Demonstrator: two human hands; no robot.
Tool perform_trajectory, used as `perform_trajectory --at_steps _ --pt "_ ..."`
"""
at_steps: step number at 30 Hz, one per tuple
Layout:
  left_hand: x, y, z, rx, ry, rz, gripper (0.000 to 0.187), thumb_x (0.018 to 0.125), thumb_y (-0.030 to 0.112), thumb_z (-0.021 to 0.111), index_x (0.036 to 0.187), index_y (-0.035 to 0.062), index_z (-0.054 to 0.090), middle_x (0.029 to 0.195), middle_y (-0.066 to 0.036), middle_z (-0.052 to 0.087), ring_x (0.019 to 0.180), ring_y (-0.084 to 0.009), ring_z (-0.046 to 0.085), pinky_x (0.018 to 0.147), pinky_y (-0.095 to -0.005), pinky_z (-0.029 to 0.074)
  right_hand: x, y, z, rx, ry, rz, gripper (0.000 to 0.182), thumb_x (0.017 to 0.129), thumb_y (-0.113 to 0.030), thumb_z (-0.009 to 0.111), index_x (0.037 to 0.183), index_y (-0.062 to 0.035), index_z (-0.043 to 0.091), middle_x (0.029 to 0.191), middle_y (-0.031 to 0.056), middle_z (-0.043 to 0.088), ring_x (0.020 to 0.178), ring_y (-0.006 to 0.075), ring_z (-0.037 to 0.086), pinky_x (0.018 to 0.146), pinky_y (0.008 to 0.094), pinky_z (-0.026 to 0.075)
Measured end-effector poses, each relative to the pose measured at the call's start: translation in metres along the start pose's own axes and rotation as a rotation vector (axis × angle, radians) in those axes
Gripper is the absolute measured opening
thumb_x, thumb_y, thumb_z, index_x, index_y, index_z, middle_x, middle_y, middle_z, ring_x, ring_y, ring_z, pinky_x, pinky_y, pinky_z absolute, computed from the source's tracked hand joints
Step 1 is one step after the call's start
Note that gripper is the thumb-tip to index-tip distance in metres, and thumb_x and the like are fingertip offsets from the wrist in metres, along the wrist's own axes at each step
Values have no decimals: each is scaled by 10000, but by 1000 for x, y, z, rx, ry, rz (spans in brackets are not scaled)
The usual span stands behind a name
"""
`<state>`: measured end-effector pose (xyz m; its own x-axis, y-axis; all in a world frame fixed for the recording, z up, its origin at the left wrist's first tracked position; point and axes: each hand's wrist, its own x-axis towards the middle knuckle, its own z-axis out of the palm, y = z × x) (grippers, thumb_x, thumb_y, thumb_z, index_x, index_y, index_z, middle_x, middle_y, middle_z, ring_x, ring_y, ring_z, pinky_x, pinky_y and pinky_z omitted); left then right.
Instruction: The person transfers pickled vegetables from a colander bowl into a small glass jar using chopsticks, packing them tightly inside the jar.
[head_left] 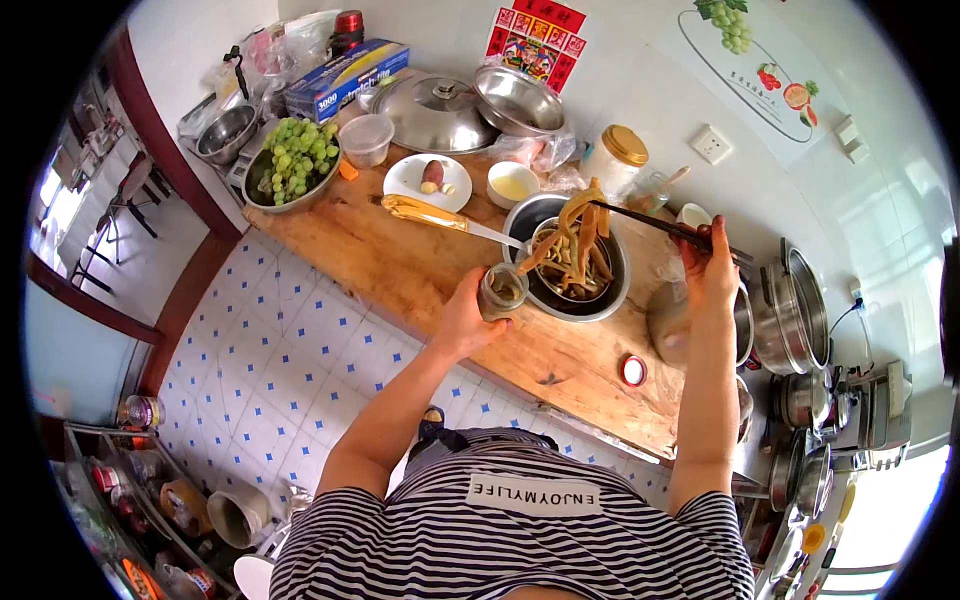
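Observation:
My left hand [466, 318] is wrapped round a small open glass jar [503, 286], held beside the metal basin [620, 292]. Inside the basin sits a smaller bowl with brownish-yellow food strips [568, 270]. My right hand [711, 268] is closed on dark chopsticks [645, 218]. Their tips pinch several long strips [583, 212], lifted above the bowl. A knife with a yellow handle [425, 212] lies with its blade reaching the basin's left rim. Near the table's front edge is a small red-rimmed lid [633, 371].
On the wooden table [400, 270] are green grapes [300, 158] in a bowl, a white plate [400, 180] with small food pieces, a white bowl [512, 184] and a gold-lidded jar [622, 150]. A large metal lid [440, 118] stands behind; pots [795, 310] line the right.

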<state>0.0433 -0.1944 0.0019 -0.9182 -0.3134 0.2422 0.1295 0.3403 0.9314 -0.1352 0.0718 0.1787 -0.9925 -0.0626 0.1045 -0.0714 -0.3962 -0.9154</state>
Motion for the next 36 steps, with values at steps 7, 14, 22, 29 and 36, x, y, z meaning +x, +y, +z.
perform_trajectory --at_steps 7,14,22,29,36 --pt "9 9 -2 161 82 64 686 657 214 862 1233 27 541 1094 -156 658 1044 -328 643 906 -409 512 18 -2 -18 -37 50 -76 364 953 -336 657 903 17 584 868 215 700 764 337 717 658 336 632" --pt "66 79 -24 321 -213 10 650 637 273 821 1159 -9 556 1076 -221 663 1026 -378 643 883 -436 522 31 16 -41 5 87 -100 374 968 -348 633 944 24 601 886 200 700 769 309 717 660 345 622" --pt "121 100 10 662 -319 -1 631 632 323 815 1081 -44 565 1043 -233 666 1004 -375 647 879 -432 530 2 22 -21 -94 17 -201 391 980 -344 618 899 39 618 844 175 699 701 262 706 630 376 613" --pt "132 109 32 755 -362 13 564 623 285 835 1019 -13 565 967 -216 678 960 -368 659 828 -442 539 -10 44 -14 -158 -26 -92 381 986 -314 614 894 56 625 822 160 699 699 232 707 616 355 614" --pt "136 112 44 861 -413 48 548 615 272 839 987 -25 567 945 -227 678 940 -365 665 798 -454 546 19 37 -2 -223 -116 30 363 981 -279 620 889 72 629 788 151 689 650 222 700 533 323 598"
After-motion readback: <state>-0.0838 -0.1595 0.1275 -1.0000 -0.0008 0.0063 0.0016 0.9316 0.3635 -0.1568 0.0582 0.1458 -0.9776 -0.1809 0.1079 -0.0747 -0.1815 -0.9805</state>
